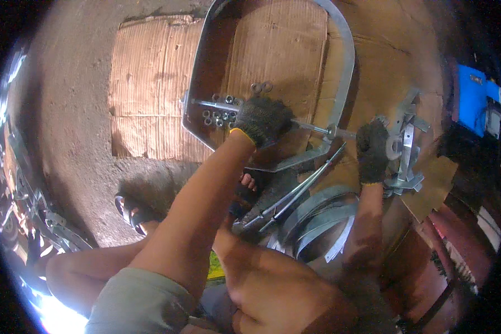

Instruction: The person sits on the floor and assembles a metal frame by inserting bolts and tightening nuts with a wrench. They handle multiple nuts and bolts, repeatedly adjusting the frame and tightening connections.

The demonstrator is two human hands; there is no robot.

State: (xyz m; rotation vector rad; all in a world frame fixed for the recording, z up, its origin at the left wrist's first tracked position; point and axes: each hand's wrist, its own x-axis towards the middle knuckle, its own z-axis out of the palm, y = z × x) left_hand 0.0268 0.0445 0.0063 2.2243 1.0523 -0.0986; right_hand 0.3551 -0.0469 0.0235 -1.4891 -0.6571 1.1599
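A large grey metal band frame (348,61), rounded at the far end, lies across cardboard in front of me. A metal rod (209,104) runs crosswise through its two sides. My gloved left hand (264,119) is closed around the middle of this rod, inside the frame. Outside the frame's right side, beside the rod's end and a nut (331,132), is my gloved right hand (372,146). Its fingers are curled; a grey metal piece shows at its left edge, but what it grips is mostly hidden. Several loose nuts (220,118) lie near the left hand.
Cardboard sheets (156,83) cover part of the rough floor. Long thin rods (300,192) and curved metal bands (317,222) lie nearer me, with metal brackets (409,145) at the right. A blue box (471,100) stands far right. More metal parts (53,220) lie at left.
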